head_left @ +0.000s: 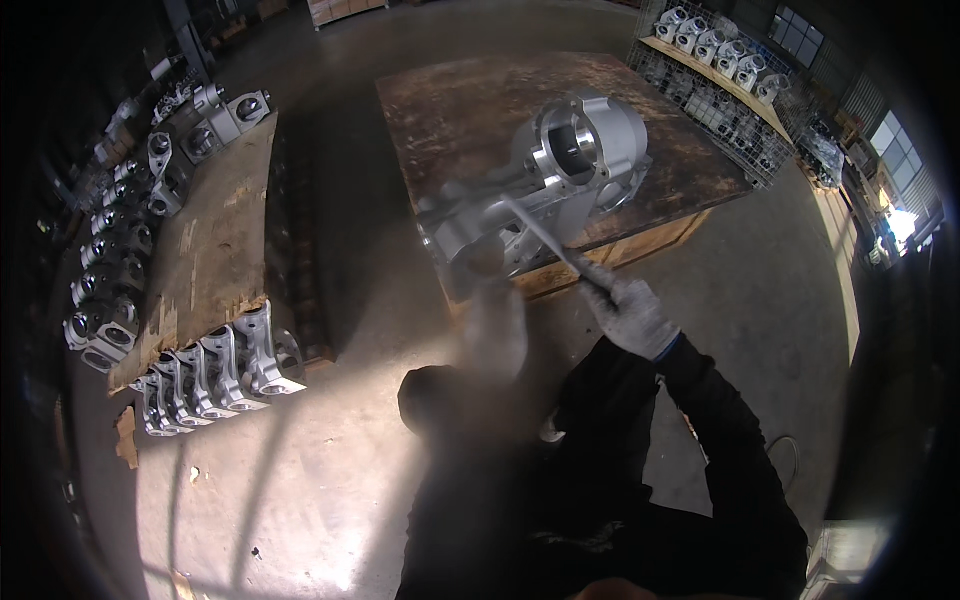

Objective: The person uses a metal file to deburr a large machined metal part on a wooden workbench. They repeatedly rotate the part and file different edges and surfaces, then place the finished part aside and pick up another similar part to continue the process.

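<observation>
Right hand fingers clench slim metal file against large silver cast housing on brown wooden tabletop; left hand blurred, grip unclear.

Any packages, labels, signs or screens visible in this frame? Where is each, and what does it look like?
No labels, signs or screens can be made out.
Wooden crate: under the big metal casting, brown, boxy.
Wire-mesh cage: upper right, grey, holding metal castings.
</observation>
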Tool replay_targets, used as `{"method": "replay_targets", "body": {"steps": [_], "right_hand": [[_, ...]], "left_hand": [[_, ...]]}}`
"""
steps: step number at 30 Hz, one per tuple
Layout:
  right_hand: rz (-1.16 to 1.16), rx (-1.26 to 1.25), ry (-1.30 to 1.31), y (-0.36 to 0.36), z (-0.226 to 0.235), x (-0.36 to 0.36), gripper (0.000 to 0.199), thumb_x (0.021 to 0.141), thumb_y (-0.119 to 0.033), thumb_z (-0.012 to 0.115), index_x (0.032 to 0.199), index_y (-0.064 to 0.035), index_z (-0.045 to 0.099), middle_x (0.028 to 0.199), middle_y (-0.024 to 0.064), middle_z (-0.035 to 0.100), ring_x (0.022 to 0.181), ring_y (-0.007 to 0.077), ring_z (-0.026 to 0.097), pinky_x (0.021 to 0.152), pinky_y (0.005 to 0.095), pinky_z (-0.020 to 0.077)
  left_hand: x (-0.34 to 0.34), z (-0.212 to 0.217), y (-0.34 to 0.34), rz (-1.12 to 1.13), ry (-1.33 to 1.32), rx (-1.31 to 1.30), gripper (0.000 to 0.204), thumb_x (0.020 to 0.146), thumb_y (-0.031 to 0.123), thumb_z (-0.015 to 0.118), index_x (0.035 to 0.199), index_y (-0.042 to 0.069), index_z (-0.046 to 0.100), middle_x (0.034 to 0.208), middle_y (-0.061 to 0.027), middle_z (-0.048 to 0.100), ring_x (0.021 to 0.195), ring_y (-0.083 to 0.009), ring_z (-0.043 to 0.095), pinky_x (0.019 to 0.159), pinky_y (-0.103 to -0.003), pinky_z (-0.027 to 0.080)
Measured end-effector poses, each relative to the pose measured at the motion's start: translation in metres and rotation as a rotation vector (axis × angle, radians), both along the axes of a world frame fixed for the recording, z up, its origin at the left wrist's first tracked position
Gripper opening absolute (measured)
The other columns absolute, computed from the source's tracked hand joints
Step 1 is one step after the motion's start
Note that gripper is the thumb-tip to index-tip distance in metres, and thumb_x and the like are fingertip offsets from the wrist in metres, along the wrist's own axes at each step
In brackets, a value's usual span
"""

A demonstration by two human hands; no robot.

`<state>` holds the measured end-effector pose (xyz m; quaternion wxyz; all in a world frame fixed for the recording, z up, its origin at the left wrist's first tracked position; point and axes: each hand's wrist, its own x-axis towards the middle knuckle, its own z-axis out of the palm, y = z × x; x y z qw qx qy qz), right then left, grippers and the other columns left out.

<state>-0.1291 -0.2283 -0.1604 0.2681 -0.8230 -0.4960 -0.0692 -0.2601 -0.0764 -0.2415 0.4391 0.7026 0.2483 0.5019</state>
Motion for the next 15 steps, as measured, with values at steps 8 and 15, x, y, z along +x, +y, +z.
{"method": "replay_targets", "body": {"steps": [8, 15], "right_hand": [[0.117, -0.335, 0.377, -0.008, 0.093, 0.04, 0.047, 0.113, -0.017, 0.056, 0.159, -0.0145, 0.054, 0.074, 0.006, 0.067, 0.057, 0.012, 0.064, 0.057, 0.0311, 0.0555], [-0.052, -0.566, 0.476, 0.017, 0.158, 0.041, 0.045, 0.114, -0.039, 0.049, 0.146, -0.0121, 0.064, 0.087, 0.0153, 0.072, 0.068, 0.0199, 0.072, 0.074, 0.0421, 0.0618]], "left_hand": [[0.142, 0.006, 0.014, -0.154, -0.197, -0.134, 0.046, 0.116, 0.041, 0.05, 0.111, -0.003, 0.064, 0.092, -0.0145, 0.07, 0.083, -0.0226, 0.068, 0.074, -0.035, 0.054], [0.149, 0.048, 0.012, -0.293, -0.114, -0.399, 0.056, 0.114, 0.047, 0.051, 0.098, -0.005, 0.065, 0.073, -0.0101, 0.063, 0.066, -0.0186, 0.065, 0.058, -0.033, 0.05]]}}
